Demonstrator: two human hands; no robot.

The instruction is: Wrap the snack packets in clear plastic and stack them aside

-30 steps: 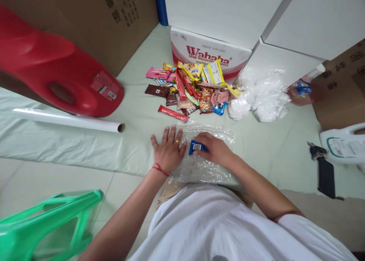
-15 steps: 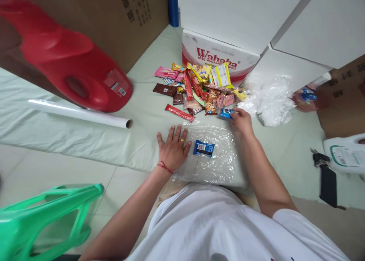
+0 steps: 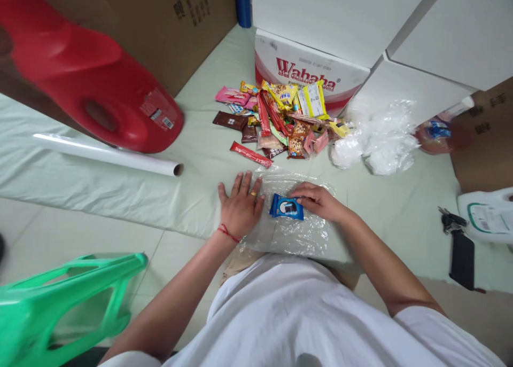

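A clear plastic bag [image 3: 308, 236] lies flat at the near edge of the cloth-covered table. My left hand [image 3: 241, 202] rests open on its left side, fingers spread. Over the bag, my right hand [image 3: 316, 200] pinches the right end of a blue snack packet [image 3: 290, 209]. Beneath that packet, the edge of another blue packet [image 3: 274, 204] shows at the left; most of it is covered. Just beyond lies a heap of wrapped snacks [image 3: 280, 110] in red, yellow, brown and pink wrappers, with a red stick packet [image 3: 251, 154] at its near side.
Crumpled clear plastic bags [image 3: 385, 142] lie right of the heap. Behind stands a Wahaha carton [image 3: 304, 73]. At left are a large red bottle [image 3: 100, 89] and a white roll [image 3: 108, 153]. A green stool [image 3: 72, 303] stands on the floor. Keys [image 3: 452, 220] and a black pouch [image 3: 462, 260] lie right.
My right hand has brought the blue packet from the heap's near right edge toward me, onto the other blue packet on the bag. My left hand has stayed in place on the bag.
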